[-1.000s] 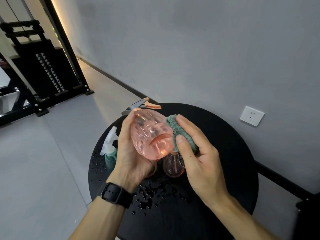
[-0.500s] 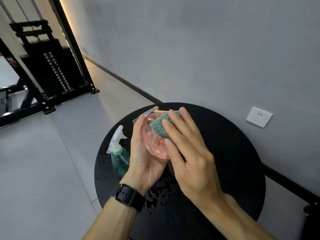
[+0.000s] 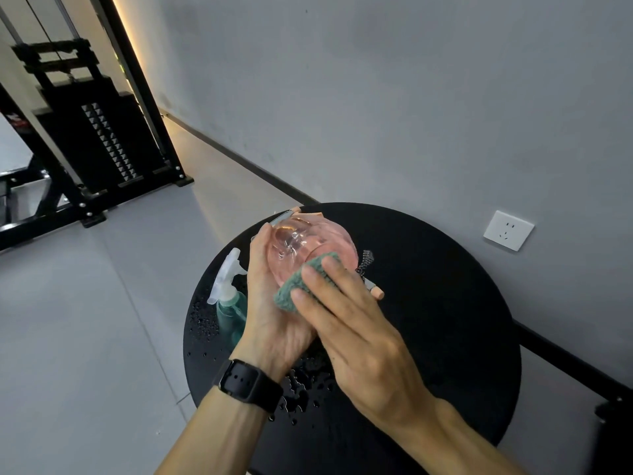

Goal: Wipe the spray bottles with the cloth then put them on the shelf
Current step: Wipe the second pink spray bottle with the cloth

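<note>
Two hands at work, left hand [image 3: 270,313] fingers gripping pink spray bottle [image 3: 301,248], right hand [image 3: 356,334] straight fingers pressing green cloth [image 3: 298,286] against it

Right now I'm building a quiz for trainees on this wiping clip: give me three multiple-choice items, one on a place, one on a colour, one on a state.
1. Where does the teal bottle stand?
A. on the table, left of the left hand
B. on the floor
C. in the right hand

2. What colour is the cloth?
A. white
B. green
C. red

3. How is the pink bottle held?
A. standing free on the table
B. lying on the floor
C. gripped in the left hand, clear of the table

Key:
1 A: the teal bottle stands on the table beside the left hand.
2 B: the cloth under the right hand is green.
3 C: the left hand's fingers curl round the pink bottle while the right presses the cloth on it.
</note>
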Tool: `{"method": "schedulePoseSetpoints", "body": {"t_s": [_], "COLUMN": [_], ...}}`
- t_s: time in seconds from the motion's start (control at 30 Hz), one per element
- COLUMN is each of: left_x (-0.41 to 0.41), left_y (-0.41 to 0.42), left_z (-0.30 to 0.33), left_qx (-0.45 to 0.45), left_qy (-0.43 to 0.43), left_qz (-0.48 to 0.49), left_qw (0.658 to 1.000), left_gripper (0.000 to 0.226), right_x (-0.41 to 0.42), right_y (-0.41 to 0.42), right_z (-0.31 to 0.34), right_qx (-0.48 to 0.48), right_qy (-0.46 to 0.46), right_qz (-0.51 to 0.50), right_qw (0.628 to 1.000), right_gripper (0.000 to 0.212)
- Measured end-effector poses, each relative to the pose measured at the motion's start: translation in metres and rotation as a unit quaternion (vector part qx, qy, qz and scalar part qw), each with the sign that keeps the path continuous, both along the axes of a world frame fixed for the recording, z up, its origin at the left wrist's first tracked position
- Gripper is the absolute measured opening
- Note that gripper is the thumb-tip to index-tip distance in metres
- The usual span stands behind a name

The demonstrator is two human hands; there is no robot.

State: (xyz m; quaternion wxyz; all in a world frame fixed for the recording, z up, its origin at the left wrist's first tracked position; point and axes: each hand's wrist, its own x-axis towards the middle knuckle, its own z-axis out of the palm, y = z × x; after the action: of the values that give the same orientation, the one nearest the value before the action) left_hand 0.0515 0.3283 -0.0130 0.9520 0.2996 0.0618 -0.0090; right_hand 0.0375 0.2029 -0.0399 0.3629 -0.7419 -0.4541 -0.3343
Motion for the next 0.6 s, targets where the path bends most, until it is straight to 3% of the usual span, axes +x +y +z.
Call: {"method": "schedulePoseSetpoints", "body": {"t_s": [0.33, 0.6], "left_x": [-0.003, -0.008], "left_y": [-0.009, -0.006], "left_z": [0.005, 0.009], "left_qx": [0.053, 0.041], "left_qy": [-0.018, -0.034], "left_qz": [-0.013, -0.061], "left_qw": [0.998, 0.997], "left_gripper": [0.061, 0.064], "right_x": [0.013, 0.004], "right_y": [-0.007, -0.002], "right_z": [0.018, 0.031], "right_qx": [0.107, 0.055], "right_qy": [0.057, 0.037], "right_qz": [-0.056, -0.004], "right_qw": [0.991, 0.998], "right_gripper": [0.043, 0.036]}}
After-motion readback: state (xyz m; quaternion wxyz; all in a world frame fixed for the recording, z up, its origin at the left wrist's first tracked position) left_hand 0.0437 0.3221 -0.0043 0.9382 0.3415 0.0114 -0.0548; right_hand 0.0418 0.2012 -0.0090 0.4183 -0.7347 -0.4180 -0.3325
